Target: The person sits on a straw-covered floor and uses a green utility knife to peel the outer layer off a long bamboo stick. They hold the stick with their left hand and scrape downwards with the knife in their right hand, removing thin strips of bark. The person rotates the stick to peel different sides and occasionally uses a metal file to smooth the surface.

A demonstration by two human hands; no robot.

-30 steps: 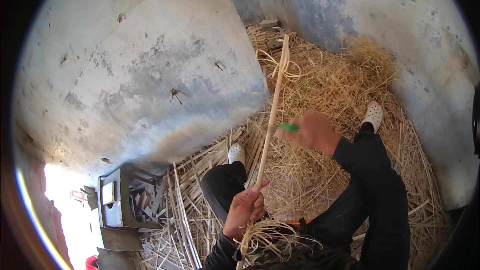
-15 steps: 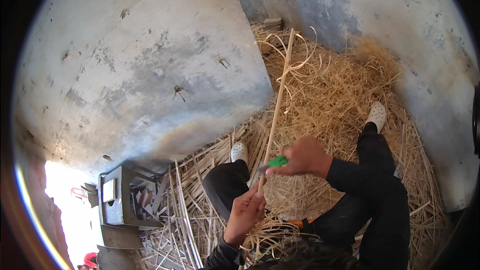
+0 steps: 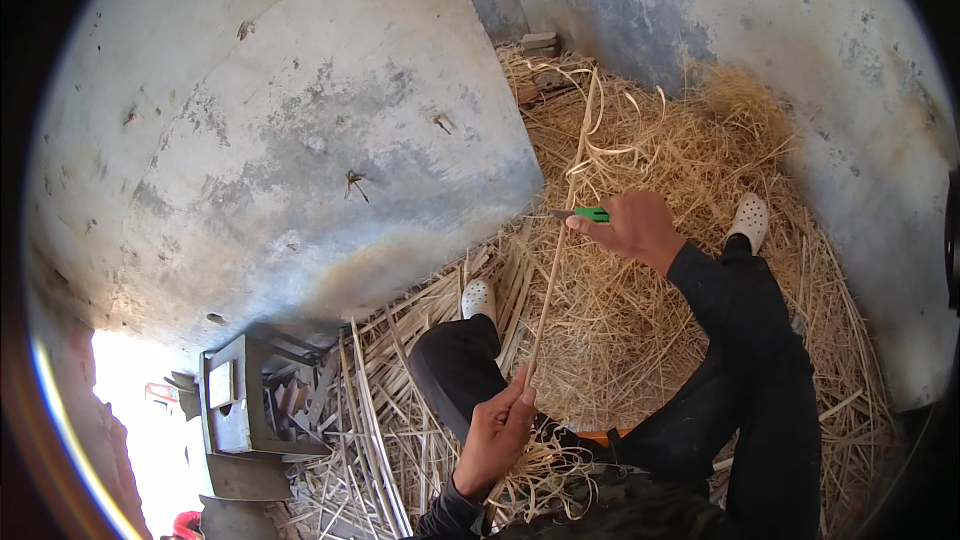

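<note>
My left hand (image 3: 496, 432) is closed around the lower part of a long, thin wooden strip (image 3: 549, 318), which slants up and away from me. Further up the strip, my right hand (image 3: 634, 226) grips a knife with a green handle (image 3: 592, 214). Its dark blade lies against the strip. Thin pale shavings (image 3: 612, 152) curl off the strip near its far end. More curled shavings (image 3: 545, 480) lie by my left wrist, over my lap.
A heap of straw-like shavings (image 3: 700, 160) fills the corner ahead. Long split strips (image 3: 370, 420) lie on the floor at left. A worn wooden cabinet (image 3: 235, 410) stands by the bright opening. Stained walls (image 3: 330, 130) rise close on both sides; a brick (image 3: 540, 41) sits in the corner.
My right hand and the knife have moved up and away along the strip, further from my left hand. The curls near the far end have shifted. The left hand stays almost in place.
</note>
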